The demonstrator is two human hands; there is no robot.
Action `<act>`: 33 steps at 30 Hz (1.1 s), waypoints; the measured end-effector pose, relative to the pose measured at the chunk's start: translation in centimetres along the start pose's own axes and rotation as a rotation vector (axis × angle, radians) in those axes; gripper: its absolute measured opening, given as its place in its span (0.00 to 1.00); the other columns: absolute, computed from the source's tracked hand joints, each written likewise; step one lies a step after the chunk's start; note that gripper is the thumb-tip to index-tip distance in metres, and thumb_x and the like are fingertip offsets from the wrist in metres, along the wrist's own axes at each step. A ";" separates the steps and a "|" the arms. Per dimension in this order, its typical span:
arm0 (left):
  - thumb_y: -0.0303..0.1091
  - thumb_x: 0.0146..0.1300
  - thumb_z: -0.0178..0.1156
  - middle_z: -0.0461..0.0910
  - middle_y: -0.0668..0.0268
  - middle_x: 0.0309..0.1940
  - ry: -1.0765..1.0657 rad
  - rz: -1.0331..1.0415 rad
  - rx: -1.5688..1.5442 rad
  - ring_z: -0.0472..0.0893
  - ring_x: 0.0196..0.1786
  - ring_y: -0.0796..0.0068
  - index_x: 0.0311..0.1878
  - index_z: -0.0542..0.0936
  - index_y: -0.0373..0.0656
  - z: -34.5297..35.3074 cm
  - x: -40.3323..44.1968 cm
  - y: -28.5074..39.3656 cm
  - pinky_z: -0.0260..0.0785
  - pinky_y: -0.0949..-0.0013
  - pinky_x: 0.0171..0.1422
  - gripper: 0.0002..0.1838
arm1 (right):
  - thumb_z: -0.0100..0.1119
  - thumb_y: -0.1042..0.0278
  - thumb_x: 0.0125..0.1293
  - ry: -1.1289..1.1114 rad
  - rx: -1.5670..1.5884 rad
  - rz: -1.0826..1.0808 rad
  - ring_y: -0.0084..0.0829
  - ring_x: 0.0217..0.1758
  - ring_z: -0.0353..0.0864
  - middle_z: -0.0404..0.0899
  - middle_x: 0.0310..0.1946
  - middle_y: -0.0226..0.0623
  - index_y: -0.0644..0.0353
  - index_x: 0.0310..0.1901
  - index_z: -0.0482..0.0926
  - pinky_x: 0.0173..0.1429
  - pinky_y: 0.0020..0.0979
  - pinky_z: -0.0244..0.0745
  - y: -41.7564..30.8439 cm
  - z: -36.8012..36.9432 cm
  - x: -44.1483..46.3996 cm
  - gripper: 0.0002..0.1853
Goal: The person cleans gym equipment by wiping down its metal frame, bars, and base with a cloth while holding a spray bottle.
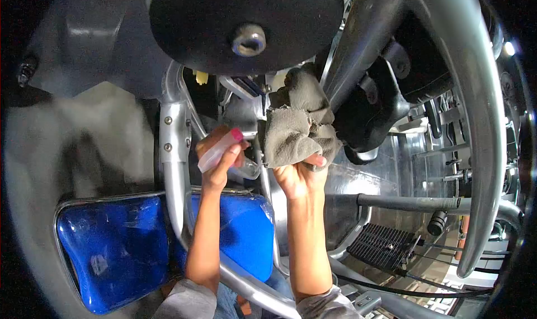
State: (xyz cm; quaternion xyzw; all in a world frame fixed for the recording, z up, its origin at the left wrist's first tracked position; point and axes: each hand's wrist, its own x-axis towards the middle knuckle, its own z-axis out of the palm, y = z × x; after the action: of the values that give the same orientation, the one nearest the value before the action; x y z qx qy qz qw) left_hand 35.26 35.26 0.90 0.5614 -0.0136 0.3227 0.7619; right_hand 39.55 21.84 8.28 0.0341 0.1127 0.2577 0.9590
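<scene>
My left hand [224,159] is closed round a translucent plastic bottle [215,153] with a pink cap, held tilted with the cap up and to the right. Just right of it, my right hand [302,176] grips a crumpled grey-beige cloth [288,137] from below, its thumb pressed on the lower edge. The cloth lies over the fingers and hides most of them. Above both hands is a large black disc [196,28] with a metal hub at its middle.
Two blue padded seats [120,246] sit at the lower left. Silver metal tubes [176,134] run beside the left hand, and a thick curved tube [475,95] arches down the right. A ridged black pedal [380,245] and cables are at the lower right.
</scene>
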 end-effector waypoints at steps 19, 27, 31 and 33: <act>0.46 0.57 0.65 0.80 0.51 0.23 -0.405 -0.559 0.678 0.82 0.29 0.51 0.29 0.81 0.39 2.8 -3.9 -9.5 0.70 0.58 0.32 0.18 | 0.50 0.47 0.73 0.511 -0.465 -0.243 0.44 0.58 0.79 0.77 0.57 0.46 0.61 0.60 0.73 0.61 0.42 0.81 -9.9 -19.9 -6.7 0.26; 0.48 0.53 0.71 0.84 0.49 0.43 -0.243 -0.339 0.924 0.82 0.51 0.50 0.43 0.85 0.38 5.4 -4.9 -14.1 0.71 0.55 0.60 0.23 | 0.64 0.73 0.65 0.745 -1.152 -0.398 0.32 0.46 0.84 0.82 0.45 0.38 0.61 0.54 0.75 0.49 0.33 0.83 -10.4 -27.0 -9.4 0.17; 0.46 0.53 0.70 0.85 0.50 0.35 -0.265 -0.254 0.912 0.84 0.41 0.51 0.38 0.85 0.37 5.2 -4.4 -14.6 0.75 0.58 0.50 0.20 | 0.66 0.73 0.64 0.718 -1.562 -0.514 0.26 0.44 0.83 0.83 0.44 0.35 0.63 0.54 0.76 0.49 0.25 0.76 -10.7 -27.6 -10.1 0.17; 0.49 0.53 0.68 0.84 0.50 0.32 -0.264 -0.373 0.870 0.81 0.41 0.46 0.32 0.85 0.40 5.6 -4.1 -13.2 0.72 0.52 0.50 0.19 | 0.68 0.73 0.64 0.825 -1.520 -0.434 0.22 0.44 0.81 0.83 0.43 0.32 0.64 0.53 0.78 0.51 0.23 0.73 -11.0 -27.3 -10.6 0.17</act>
State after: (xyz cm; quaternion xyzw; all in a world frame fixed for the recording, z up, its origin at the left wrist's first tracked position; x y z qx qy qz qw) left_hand 40.65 26.35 -9.71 0.8566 0.1268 0.0828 0.4932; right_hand 29.62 7.18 -17.57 -0.7286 0.2517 0.0674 0.6335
